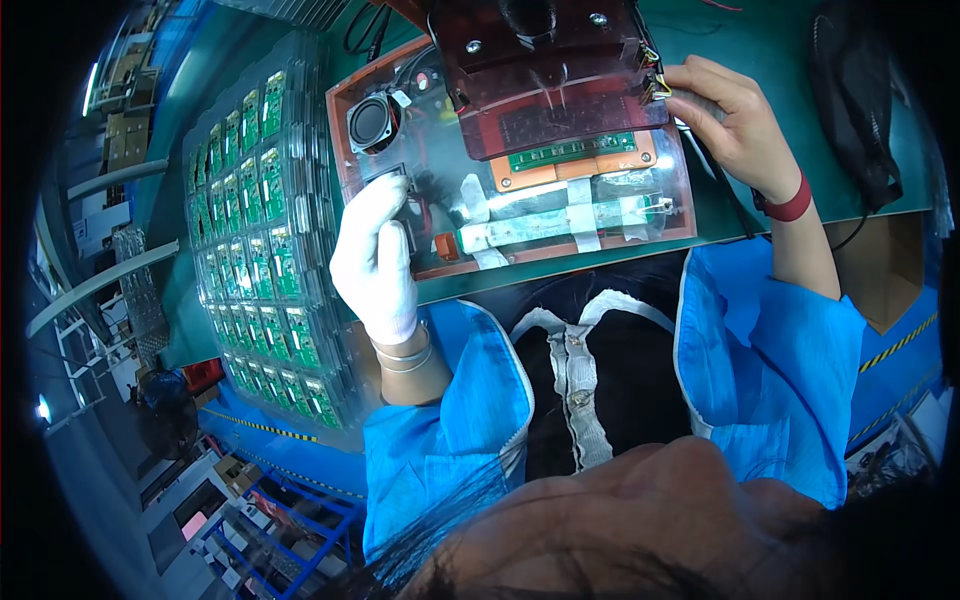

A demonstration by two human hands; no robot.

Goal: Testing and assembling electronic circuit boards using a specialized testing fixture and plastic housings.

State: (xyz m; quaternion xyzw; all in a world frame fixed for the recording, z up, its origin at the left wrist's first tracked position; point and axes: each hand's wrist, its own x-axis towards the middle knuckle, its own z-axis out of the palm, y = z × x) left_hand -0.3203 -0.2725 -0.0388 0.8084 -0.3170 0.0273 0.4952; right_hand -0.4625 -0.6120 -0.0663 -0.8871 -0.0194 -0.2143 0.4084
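My left hand, in a white glove, rests at the left side of an orange-framed fixture box. Its fingers are curled together by a small dark part, and what they hold, if anything, is hidden. My bare right hand has thumb and fingers closed at the right edge of a dark red see-through cover, beside thin coloured wires. That cover stands raised over a green circuit board on an orange block. A taped clear tube-like part lies along the box's near side.
Stacked clear trays with several rows of green circuit boards stand to the left. A round black speaker sits in the box's far left corner. A black bag-like item lies on the right of the green table; a carton stands below.
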